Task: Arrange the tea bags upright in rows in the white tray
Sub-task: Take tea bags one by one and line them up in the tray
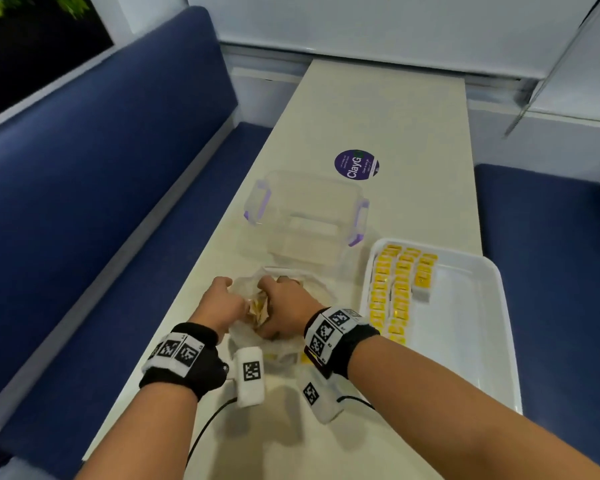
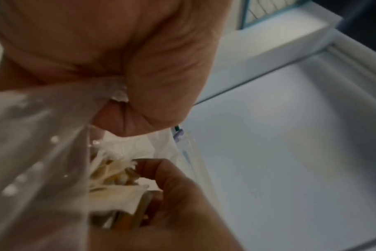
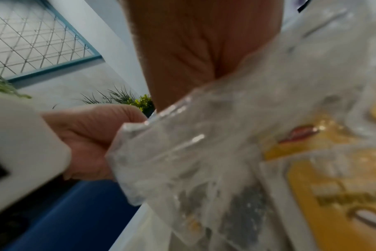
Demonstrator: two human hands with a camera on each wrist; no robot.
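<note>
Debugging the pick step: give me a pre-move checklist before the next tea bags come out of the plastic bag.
1. Bag held open: left hand grips the clear plastic bag at its edge. Ok.
2. Pick secured: right hand is in the bag, fingers curled on tea bags. Ok; count cannot tell.
3. Free space in white tray: right part bare. Ok.
4. Rows of tea bags already placed upright: mostly ok; the one at the near end of the short third row cannot tell.
5. Path from bag to tray: clear container sits farther back, not between. Ok.

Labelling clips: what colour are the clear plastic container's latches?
Purple latches; head view shows best.
</note>
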